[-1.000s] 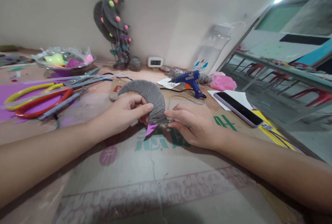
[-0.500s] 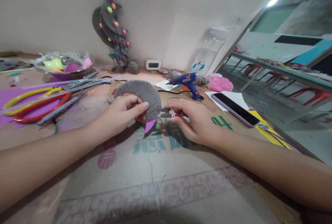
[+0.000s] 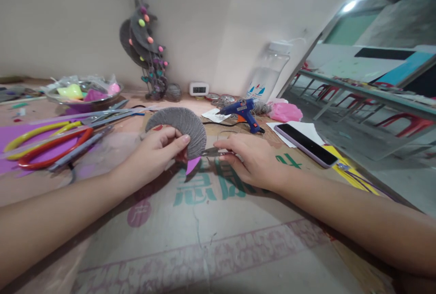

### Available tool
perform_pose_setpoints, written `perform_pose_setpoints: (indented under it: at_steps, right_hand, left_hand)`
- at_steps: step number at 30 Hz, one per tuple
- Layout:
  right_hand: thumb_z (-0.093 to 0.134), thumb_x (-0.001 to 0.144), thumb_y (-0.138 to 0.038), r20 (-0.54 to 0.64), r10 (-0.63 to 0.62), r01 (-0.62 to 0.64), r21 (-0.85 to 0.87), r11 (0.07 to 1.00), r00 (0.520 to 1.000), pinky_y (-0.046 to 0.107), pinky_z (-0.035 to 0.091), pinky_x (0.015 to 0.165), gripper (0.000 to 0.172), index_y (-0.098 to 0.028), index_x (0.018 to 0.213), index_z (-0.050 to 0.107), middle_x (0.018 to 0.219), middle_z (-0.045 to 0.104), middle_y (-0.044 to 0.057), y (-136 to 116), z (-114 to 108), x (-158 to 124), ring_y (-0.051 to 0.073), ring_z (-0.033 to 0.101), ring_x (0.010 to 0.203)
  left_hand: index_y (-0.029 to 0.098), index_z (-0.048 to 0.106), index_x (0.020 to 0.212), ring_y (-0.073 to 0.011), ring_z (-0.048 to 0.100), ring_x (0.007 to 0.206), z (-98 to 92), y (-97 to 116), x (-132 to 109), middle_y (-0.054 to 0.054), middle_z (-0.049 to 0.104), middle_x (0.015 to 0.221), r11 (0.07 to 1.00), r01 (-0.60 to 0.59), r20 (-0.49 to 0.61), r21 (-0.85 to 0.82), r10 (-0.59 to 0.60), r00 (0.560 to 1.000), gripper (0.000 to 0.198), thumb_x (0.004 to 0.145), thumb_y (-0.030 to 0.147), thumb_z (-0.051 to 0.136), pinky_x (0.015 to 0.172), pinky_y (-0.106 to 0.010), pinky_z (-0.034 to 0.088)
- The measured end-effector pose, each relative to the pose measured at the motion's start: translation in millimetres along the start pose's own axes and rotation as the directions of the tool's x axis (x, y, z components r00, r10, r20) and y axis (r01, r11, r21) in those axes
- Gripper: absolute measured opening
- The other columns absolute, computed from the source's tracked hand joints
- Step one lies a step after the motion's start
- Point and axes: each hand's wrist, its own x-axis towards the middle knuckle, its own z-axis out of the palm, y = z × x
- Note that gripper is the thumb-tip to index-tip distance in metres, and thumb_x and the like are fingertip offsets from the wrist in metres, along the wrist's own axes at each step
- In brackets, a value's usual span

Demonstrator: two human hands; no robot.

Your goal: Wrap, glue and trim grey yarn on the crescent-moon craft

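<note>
My left hand (image 3: 166, 146) grips a crescent (image 3: 182, 123) wound in grey yarn, thumb on its front face. A bare purple tip (image 3: 193, 165) sticks out at the crescent's lower end. Pinched in my right hand (image 3: 252, 157) is a pair of small scissors (image 3: 211, 151), mostly hidden by the fingers. Their blades look closed and point left, right by the crescent's edge just above the purple tip. I cannot tell whether they touch the yarn. Both hands are over a printed cardboard sheet (image 3: 153, 257).
Behind my right hand lies a blue glue gun (image 3: 243, 108); a phone (image 3: 306, 144) is to its right. Large scissors (image 3: 56, 148) and a metal bowl (image 3: 85, 98) sit at left. A water bottle (image 3: 269, 73), small clock (image 3: 199, 88) and decorated grey crescent hanging (image 3: 145, 39) line the wall.
The scissor blades, spread apart at the crescent's edge before, have come together. The crescent and my left hand have shifted slightly left in view.
</note>
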Motion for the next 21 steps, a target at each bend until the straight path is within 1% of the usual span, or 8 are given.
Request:
perform_pose_setpoints:
  at_steps: [5,9,15,21]
  right_hand:
    - [0.043,0.090,-0.020,-0.017,-0.027,0.027,-0.009,1.000,0.999,0.026,0.038,0.063,0.019,-0.012,0.099,0.058,0.076,0.061,0.005,-0.3,-0.5,1.0,0.016,0.054,0.071]
    - [0.043,0.090,-0.019,-0.022,-0.040,0.040,-0.024,0.999,0.999,0.025,0.037,0.061,0.018,-0.012,0.097,0.058,0.074,0.060,0.005,-1.2,-0.6,1.8,0.015,0.052,0.069]
    - [0.043,0.090,-0.018,-0.025,-0.049,0.049,-0.011,0.999,0.998,0.025,0.037,0.061,0.018,-0.012,0.098,0.059,0.075,0.060,0.005,0.0,0.2,1.6,0.015,0.053,0.071]
    - [0.042,0.092,-0.019,-0.029,-0.028,0.029,0.006,1.000,0.999,0.025,0.038,0.063,0.019,-0.014,0.096,0.059,0.075,0.062,0.004,0.1,1.8,1.4,0.014,0.055,0.070]
  left_hand:
    - [0.020,0.048,0.062,-0.0079,0.040,0.038,-0.9,0.3,-0.4,0.006,0.046,0.045,1.000,-0.007,0.021,0.010,0.007,1.000,0.029,0.086,0.036,0.052,0.035,-0.020,0.029]
    - [0.020,0.048,0.063,-0.0082,0.040,0.038,-0.8,0.7,-0.8,0.006,0.046,0.046,1.000,-0.009,0.012,0.020,0.009,1.000,0.027,0.086,0.035,0.052,0.036,-0.020,0.029]
    - [0.020,0.047,0.062,-0.0083,0.042,0.039,0.1,0.0,-1.1,0.006,0.045,0.047,1.000,-0.008,0.029,-0.026,0.009,1.000,0.028,0.085,0.035,0.052,0.036,-0.019,0.030]
    - [0.019,0.048,0.062,-0.0067,0.040,0.037,0.9,-0.8,-0.1,0.006,0.047,0.046,1.000,0.006,-0.001,0.002,-0.006,1.000,0.027,0.085,0.031,0.052,0.034,-0.017,0.028]
